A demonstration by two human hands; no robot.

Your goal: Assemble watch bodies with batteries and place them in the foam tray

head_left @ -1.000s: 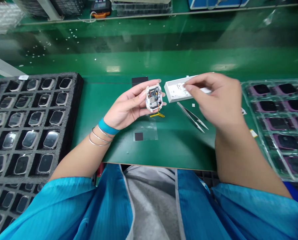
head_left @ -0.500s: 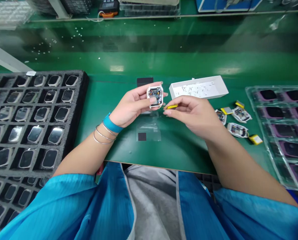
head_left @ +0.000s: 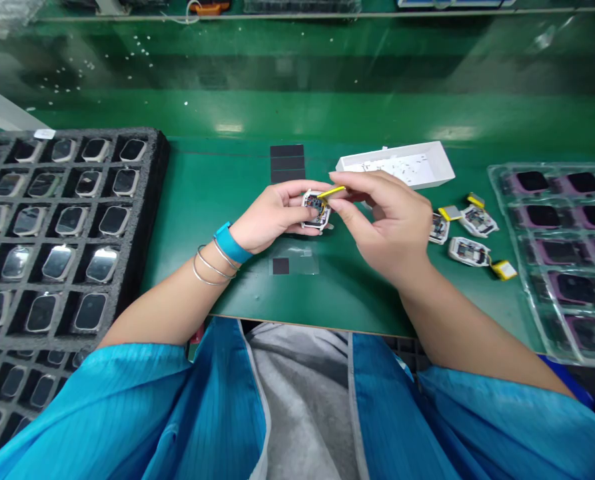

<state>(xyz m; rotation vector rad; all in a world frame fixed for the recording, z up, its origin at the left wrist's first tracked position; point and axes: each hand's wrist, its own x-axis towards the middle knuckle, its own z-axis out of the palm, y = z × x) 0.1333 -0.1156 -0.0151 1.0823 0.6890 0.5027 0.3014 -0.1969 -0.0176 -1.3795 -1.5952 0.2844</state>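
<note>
Between the thumb and fingers of my left hand (head_left: 282, 215) is a white smartwatch case (head_left: 322, 219), its circuit board facing up. My right hand (head_left: 390, 217) pinches a small yellow-edged battery (head_left: 333, 193) by its right end. The battery is tilted, with its left end over the upper part of the case. Thin wires show by the board, partly covered by my left thumb. Below my hands, a clear film (head_left: 304, 262) with a dark square (head_left: 280, 266) lies on the green bench (head_left: 277, 300).
A grey foam tray (head_left: 147, 267) of watches stands at left. Black strips (head_left: 287, 160) and a white box (head_left: 447, 163) with small pieces lie behind my hands. Several open watch cases (head_left: 470, 252) with batteries are at right, beside a clear plastic tray (head_left: 527, 293) of purple-framed watches.
My right hand has lifted the battery from beside the case's lower right to over its upper part. My left hand has turned and tilted the case. The whole view has shifted slightly.
</note>
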